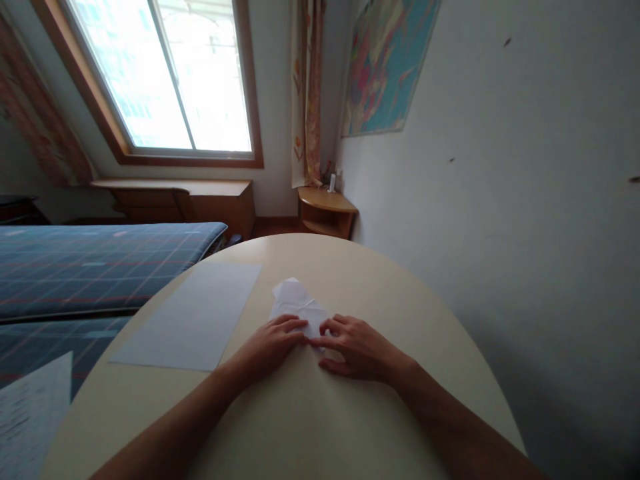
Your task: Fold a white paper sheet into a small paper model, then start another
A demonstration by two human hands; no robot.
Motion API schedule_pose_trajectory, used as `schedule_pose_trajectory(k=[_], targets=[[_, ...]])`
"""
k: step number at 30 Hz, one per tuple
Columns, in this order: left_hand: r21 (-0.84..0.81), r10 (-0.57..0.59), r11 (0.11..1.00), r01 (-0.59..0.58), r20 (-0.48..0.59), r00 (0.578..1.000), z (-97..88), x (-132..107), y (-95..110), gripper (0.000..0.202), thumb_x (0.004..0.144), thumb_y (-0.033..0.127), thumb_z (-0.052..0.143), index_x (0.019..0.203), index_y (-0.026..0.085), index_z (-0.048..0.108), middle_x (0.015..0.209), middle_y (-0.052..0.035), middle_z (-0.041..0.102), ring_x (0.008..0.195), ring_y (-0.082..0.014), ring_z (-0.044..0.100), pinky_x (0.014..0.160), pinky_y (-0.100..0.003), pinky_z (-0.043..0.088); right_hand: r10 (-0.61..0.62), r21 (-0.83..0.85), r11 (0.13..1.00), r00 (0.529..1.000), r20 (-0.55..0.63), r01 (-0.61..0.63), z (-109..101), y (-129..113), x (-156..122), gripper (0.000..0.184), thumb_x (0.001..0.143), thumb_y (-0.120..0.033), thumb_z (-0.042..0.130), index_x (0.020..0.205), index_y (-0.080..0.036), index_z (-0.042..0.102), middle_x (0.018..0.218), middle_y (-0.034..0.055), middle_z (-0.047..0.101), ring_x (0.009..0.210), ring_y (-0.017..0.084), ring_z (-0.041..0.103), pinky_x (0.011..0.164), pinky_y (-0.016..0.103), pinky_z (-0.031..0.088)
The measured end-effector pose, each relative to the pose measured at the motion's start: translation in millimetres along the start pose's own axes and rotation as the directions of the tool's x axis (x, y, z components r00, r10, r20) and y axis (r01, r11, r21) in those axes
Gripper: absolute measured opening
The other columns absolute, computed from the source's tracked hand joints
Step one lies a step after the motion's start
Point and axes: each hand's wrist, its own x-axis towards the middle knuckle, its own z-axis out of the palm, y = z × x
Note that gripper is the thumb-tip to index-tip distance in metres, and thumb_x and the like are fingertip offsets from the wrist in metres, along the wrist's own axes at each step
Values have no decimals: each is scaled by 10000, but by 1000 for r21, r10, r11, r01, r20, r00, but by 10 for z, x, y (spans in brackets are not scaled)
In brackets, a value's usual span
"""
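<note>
A folded piece of white paper (296,297) lies on the round cream table in front of me, with creases across it and a pointed far end. My left hand (275,343) rests on its near left part, fingers laid over the paper and thumb at its near edge. From the right, my right hand (353,347) grips the near right edge with bent fingers. The fingertips of both hands almost meet, and they hide the near end of the paper.
A flat white sheet (190,317) lies on the left of the table (400,293). Beyond that side is a bed with a blue plaid mattress (100,267), and a printed sheet (37,413) at lower left. The wall (525,233) runs along the right.
</note>
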Motion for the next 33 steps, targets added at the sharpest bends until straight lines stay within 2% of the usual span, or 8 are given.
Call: schedule_pose_trajectory(k=[6, 11, 21, 26, 33], targets=[[-84, -4, 996, 3, -14, 1000, -33, -9, -44, 291, 935, 100, 464, 1066, 227, 690, 1333, -56, 613, 1266, -224, 539, 1088, -405, 419, 30, 17, 999, 1000, -6, -30, 7, -70, 55, 428, 904, -523, 563, 1240, -265, 625, 1079, 91, 623, 991, 242, 560, 874, 370, 471], [-137, -2, 991, -1, -18, 1000, -81, -40, -2, 232, 864, 90, 512, 982, 209, 673, 1356, -69, 585, 1272, -211, 528, 1089, -361, 412, 43, 24, 999, 999, 12, -43, -21, -66, 61, 414, 891, -547, 573, 1183, -267, 661, 1072, 80, 641, 976, 238, 585, 861, 364, 474], [-91, 14, 996, -11, 36, 999, -184, -68, 55, 351, 874, 162, 540, 1173, 304, 656, 1419, -44, 519, 1282, -245, 516, 1109, -419, 380, 44, 39, 998, 999, -23, -43, -21, -6, 9, 318, 870, -495, 621, 1067, -266, 720, 1048, 55, 690, 912, 212, 630, 855, 340, 467], [-76, 10, 997, -6, 47, 999, -177, -74, 56, 329, 900, 214, 538, 1191, 318, 652, 1421, -39, 515, 1273, -252, 522, 1087, -420, 407, 37, 22, 999, 999, -12, -37, -78, -2, 0, 239, 865, -428, 630, 970, -251, 751, 965, 43, 725, 855, 203, 653, 824, 330, 475], [-88, -2, 996, 4, 28, 1000, -143, -77, 45, 324, 892, 207, 550, 1173, 319, 667, 1417, -34, 525, 1294, -256, 506, 1088, -425, 411, 41, 32, 999, 999, -20, -41, -121, 4, -13, 203, 833, -370, 649, 767, -209, 754, 879, 43, 752, 808, 201, 673, 821, 320, 476]])
